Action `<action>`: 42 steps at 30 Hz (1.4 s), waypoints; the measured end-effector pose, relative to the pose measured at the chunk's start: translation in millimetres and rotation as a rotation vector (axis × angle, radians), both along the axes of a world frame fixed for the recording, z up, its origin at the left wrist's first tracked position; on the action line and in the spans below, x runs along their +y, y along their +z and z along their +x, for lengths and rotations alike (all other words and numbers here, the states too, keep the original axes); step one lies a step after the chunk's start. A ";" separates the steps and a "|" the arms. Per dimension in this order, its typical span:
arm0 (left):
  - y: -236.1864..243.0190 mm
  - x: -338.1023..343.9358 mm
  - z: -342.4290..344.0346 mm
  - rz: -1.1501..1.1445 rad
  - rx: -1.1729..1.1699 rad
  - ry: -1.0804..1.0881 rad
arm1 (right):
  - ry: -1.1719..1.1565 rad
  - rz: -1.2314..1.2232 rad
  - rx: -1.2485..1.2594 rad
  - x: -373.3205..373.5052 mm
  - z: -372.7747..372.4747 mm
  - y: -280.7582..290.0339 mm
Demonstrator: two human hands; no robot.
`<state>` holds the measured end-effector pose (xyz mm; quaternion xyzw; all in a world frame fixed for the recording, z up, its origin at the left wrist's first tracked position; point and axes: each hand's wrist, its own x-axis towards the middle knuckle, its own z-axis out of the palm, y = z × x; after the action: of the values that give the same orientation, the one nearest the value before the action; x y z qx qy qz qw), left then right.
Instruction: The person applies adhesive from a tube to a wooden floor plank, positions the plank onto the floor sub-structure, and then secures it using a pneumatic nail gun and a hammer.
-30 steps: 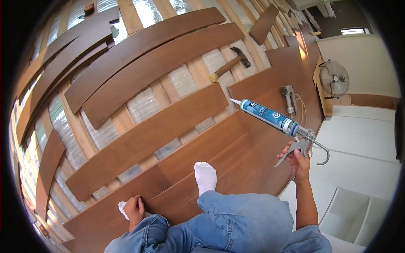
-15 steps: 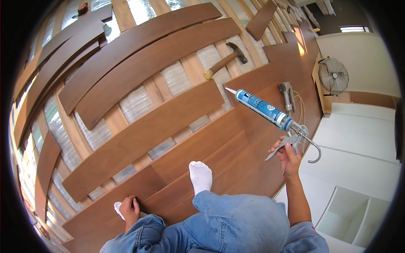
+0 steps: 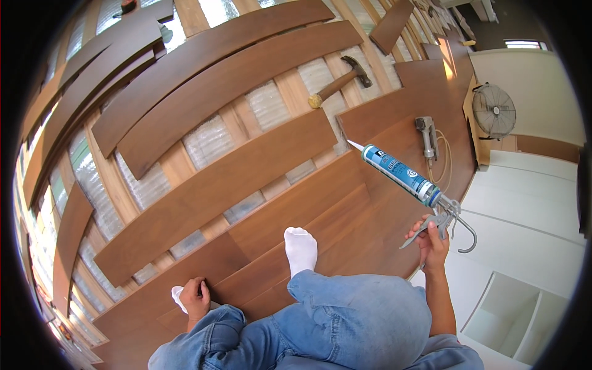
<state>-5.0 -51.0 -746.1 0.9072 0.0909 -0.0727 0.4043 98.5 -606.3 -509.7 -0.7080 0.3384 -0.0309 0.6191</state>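
Note:
My right hand [image 3: 431, 242] is closed round the handle of a grey caulking gun [image 3: 445, 206], holding it raised over the floor. Its blue and white cartridge [image 3: 394, 169] has a white nozzle pointing up to the left. My left hand [image 3: 196, 297] rests low beside my white-socked foot with curled fingers; whether they hold anything is hidden. My other foot [image 3: 301, 250] rests on the laid brown boards [image 3: 364, 225]. A loose plank [image 3: 209, 194] lies across the battens in front of me.
Ahead, a hammer [image 3: 333, 90] lies on battens and foil-like sheeting, among loose planks [image 3: 237, 77]. At right are a nail gun [image 3: 425, 135] with a hose, a round fan [image 3: 494, 111], white panels [image 3: 518, 191] and an open white compartment [image 3: 502, 314].
The view shifts slightly. The caulking gun in my right hand dips a little and swings slightly, staying in the same grip. My left hand stays by my foot.

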 end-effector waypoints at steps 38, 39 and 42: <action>-29.4 35.1 217.0 0.447 -0.140 -0.275 | 0.630 -1.262 -0.072 260.4 592.5 -171.5; -36.8 39.7 219.6 0.455 -0.118 -0.254 | 0.622 -1.283 -0.052 271.8 611.6 -185.8; -44.4 47.2 221.7 0.370 -0.292 -0.223 | 0.621 -1.323 -0.014 307.1 650.1 -209.3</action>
<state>216.7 -3.8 -790.4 0.9710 -0.0575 0.0329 0.2297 748.6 -299.2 -718.9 -0.9970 0.0288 -0.0565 0.0442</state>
